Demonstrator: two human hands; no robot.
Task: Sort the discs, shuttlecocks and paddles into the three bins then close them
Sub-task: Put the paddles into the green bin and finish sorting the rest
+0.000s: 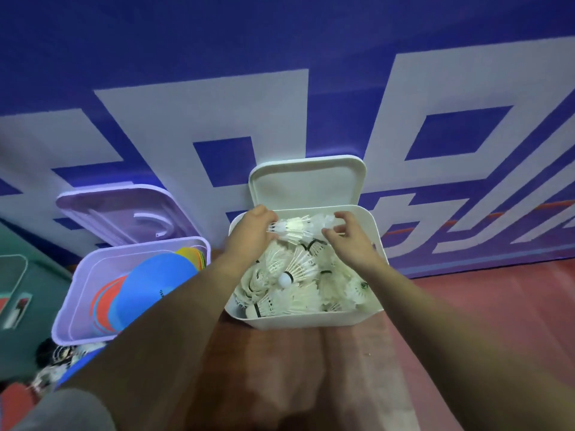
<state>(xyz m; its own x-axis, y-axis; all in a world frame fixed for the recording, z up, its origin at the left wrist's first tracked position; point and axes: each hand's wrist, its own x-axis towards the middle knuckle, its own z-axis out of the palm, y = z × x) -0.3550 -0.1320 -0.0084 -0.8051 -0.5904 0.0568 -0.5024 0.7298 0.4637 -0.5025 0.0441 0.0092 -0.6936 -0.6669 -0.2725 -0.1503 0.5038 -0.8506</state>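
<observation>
A white bin (311, 318) stands on the floor against the wall, lid (306, 185) raised, filled with several white feather shuttlecocks (298, 275). Both my hands are over its far end. My left hand (253, 231) grips a row of stacked shuttlecocks (294, 228) at its left end. My right hand (351, 236) has its fingers spread at the row's right end; whether it touches the row I cannot tell. To the left a lilac bin (67, 312) stands with its lid (121, 213) up, holding blue, orange and yellow discs (149, 281).
A blue wall banner with large white shapes (199, 119) runs behind the bins. Red floor (466, 306) lies to the right. A dark green bin (18, 284) shows at the far left. Some shuttlecocks lie on the floor at lower left (59, 359).
</observation>
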